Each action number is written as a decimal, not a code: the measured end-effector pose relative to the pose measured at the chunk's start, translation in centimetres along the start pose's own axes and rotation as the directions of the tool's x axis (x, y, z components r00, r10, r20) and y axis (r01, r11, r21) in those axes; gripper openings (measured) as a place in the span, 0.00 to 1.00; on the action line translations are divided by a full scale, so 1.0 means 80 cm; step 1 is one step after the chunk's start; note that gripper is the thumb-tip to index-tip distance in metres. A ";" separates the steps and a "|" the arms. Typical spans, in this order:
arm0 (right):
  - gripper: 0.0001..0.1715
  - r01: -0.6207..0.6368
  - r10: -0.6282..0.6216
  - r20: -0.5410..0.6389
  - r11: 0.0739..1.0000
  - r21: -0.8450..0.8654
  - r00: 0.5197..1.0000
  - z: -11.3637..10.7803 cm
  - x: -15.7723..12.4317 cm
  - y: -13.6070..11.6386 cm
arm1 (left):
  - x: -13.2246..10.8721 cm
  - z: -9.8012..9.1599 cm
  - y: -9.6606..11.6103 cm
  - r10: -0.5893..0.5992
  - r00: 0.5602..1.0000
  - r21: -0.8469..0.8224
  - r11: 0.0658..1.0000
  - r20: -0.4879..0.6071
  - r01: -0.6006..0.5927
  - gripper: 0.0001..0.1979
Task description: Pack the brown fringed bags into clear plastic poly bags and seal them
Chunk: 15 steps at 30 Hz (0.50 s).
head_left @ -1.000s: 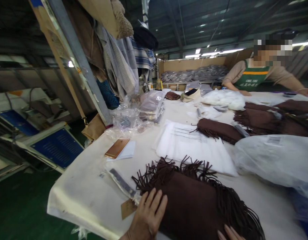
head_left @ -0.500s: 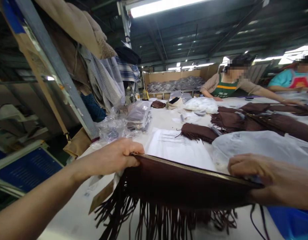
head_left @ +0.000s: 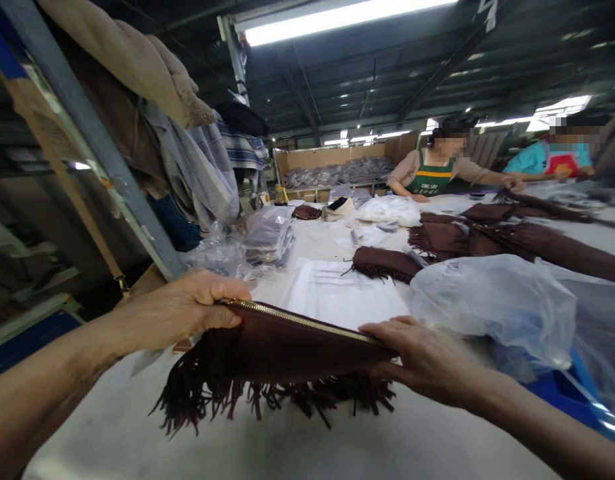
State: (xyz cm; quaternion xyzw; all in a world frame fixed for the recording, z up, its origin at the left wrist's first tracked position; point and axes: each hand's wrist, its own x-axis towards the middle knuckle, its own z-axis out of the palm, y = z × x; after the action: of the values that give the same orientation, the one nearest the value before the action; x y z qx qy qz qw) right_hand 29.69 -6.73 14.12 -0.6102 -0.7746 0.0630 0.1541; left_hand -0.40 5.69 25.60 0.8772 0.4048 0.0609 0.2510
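I hold a dark brown fringed bag (head_left: 282,350) up off the table with both hands. A gold zip runs along its top edge and the fringe hangs down to the cloth-covered table (head_left: 337,440). My left hand (head_left: 187,307) grips the bag's left end at the zip, fingers closed over it. My right hand (head_left: 417,357) holds the right end, thumb on top and fingers under it. A paper tag hangs below my left hand.
Ahead lie a white flat packet (head_left: 337,293), more brown fringed bags (head_left: 387,263), and a large clear plastic bag (head_left: 492,300) at the right. Packed bags (head_left: 267,240) are stacked at the left. Two other people (head_left: 437,173) work at the table's far end. Clothes hang at the upper left.
A second ago the bag lay flat under my palms. Both hands took its ends and lifted it; since half a second ago it has moved left and my right hand has come closer in.
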 end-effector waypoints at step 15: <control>0.11 -0.019 0.025 0.129 0.999 -0.044 0.991 -0.102 0.046 0.020 | 0.058 0.006 -0.024 0.034 0.992 0.207 0.977 0.123 -0.059 0.04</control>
State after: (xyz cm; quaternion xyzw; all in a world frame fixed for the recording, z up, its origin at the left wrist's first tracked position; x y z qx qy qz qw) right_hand 32.95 -3.50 21.98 -0.6166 -0.7772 0.0876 0.0898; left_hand 1.53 9.96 23.79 0.9101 0.3726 -0.0286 0.1791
